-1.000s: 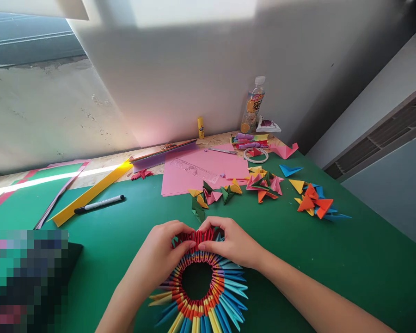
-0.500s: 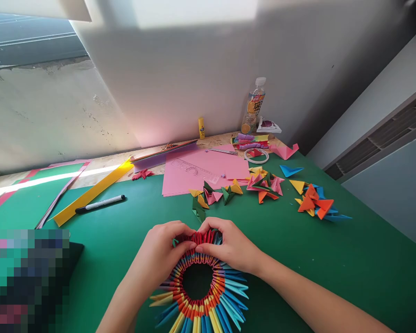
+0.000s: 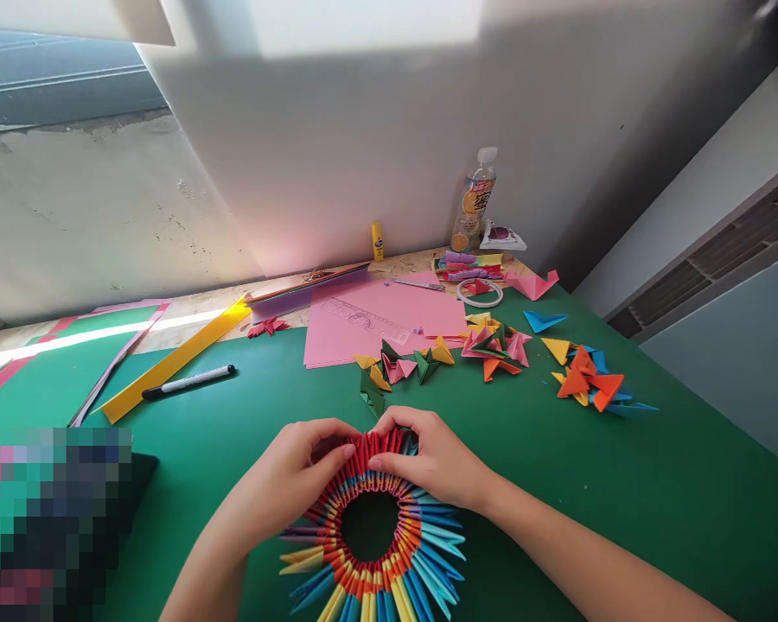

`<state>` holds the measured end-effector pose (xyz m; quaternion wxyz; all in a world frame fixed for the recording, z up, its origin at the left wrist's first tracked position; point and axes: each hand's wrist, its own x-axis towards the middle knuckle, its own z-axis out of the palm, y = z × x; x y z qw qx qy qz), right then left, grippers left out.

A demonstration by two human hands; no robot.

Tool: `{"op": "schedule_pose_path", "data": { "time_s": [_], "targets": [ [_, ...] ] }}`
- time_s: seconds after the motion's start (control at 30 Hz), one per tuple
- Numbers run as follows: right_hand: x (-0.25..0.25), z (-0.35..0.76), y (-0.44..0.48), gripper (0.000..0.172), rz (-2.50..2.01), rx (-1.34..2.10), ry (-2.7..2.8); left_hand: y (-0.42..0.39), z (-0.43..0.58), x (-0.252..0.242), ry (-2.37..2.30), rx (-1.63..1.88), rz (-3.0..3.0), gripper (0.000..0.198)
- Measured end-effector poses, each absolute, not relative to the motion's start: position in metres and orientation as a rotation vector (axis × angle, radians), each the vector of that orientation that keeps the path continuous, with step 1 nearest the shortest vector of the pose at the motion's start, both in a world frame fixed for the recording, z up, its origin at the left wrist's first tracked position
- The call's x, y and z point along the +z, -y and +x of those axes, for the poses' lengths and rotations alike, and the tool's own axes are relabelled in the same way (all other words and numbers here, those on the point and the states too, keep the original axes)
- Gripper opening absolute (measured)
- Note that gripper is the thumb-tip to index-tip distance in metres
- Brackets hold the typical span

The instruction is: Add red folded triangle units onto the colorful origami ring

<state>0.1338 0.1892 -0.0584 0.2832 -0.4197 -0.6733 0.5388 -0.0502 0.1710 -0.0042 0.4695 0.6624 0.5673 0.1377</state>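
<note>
A ring of folded paper pieces [image 3: 408,553] lies on the green table in front of me, with blue, yellow, orange and red units fanned around a round hole. My left hand [image 3: 304,466] pinches its upper left part, thumb on the near face and fingers behind. My right hand [image 3: 428,458] grips the upper right part the same way, its thumb close to the left one. Red units show between the two thumbs. Just beyond the ring are loose folded paper triangles [image 3: 398,370] in green, yellow and pink.
Farther right lies a pile of orange, yellow and blue triangles [image 3: 589,380]. Pink paper sheets [image 3: 337,337] carry a clear ruler [image 3: 366,320]. A marker [image 3: 189,382], a yellow strip [image 3: 175,358], a glue stick [image 3: 377,242], a tape roll [image 3: 480,292] and a bottle [image 3: 475,203] stand or lie around.
My left hand has shifted slightly left along the ring, away from the right thumb, uncovering more red units. The right hand and the ring have stayed nearly still.
</note>
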Motion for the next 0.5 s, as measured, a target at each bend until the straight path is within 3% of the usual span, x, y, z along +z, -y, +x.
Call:
{"op": "schedule_pose_path", "data": {
  "time_s": [0.2,0.33,0.5],
  "targets": [
    [-0.06,0.134,-0.191,0.017,-1.124,1.436,1.802,-0.166,-0.051,-0.004,-1.391,0.31,1.799,0.033],
    [-0.063,0.133,-0.191,0.02,-1.09,1.415,1.784,-0.157,-0.041,-0.004,-1.282,0.235,2.032,0.079],
    [-0.065,0.131,-0.19,0.022,-1.119,1.403,1.738,-0.153,-0.032,-0.016,-1.331,0.163,2.207,0.079]
  ]
}}
